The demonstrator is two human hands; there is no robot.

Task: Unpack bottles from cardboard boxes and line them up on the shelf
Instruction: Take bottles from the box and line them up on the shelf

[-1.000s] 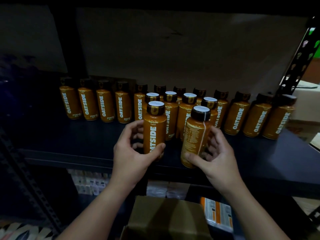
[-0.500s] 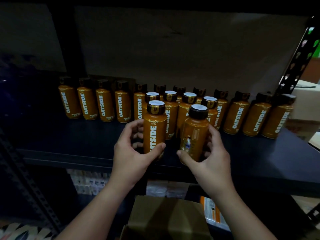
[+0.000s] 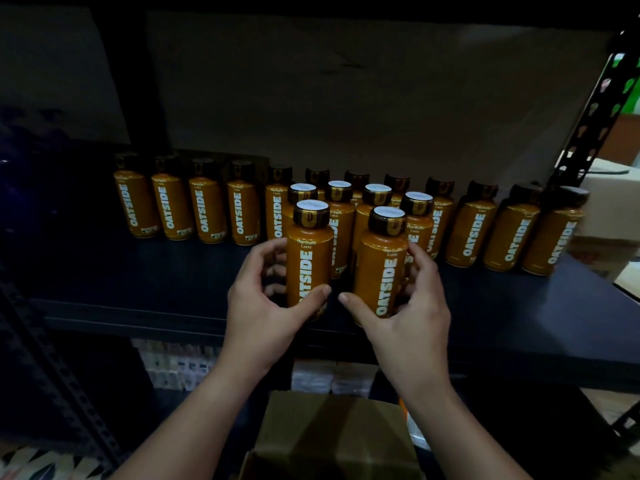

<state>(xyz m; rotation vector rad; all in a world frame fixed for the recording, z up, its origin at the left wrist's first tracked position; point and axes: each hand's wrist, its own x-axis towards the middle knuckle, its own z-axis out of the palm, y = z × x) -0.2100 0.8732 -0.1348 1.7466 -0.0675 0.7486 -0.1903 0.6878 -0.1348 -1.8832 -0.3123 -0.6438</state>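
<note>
Two orange Oatside bottles with dark caps stand near the front of the dark shelf (image 3: 138,282). My left hand (image 3: 259,306) grips the left bottle (image 3: 309,251), thumb across its label. My right hand (image 3: 412,306) grips the right bottle (image 3: 381,268), whose label faces me. Behind them stand a short second row (image 3: 375,216) of the same bottles and a long back row (image 3: 207,213) along the shelf's rear. An open cardboard box (image 3: 332,438) sits below my arms.
A cardboard sheet (image 3: 346,98) backs the shelf. A perforated black upright (image 3: 599,109) rises at the right, another (image 3: 59,386) slants at the lower left. Packaged goods (image 3: 180,365) fill the lower shelf. A pale box (image 3: 609,202) stands beyond the shelf's right end.
My right hand has turned its bottle so the Oatside label faces me, and set it upright beside the left bottle. My left hand has stayed on its bottle.
</note>
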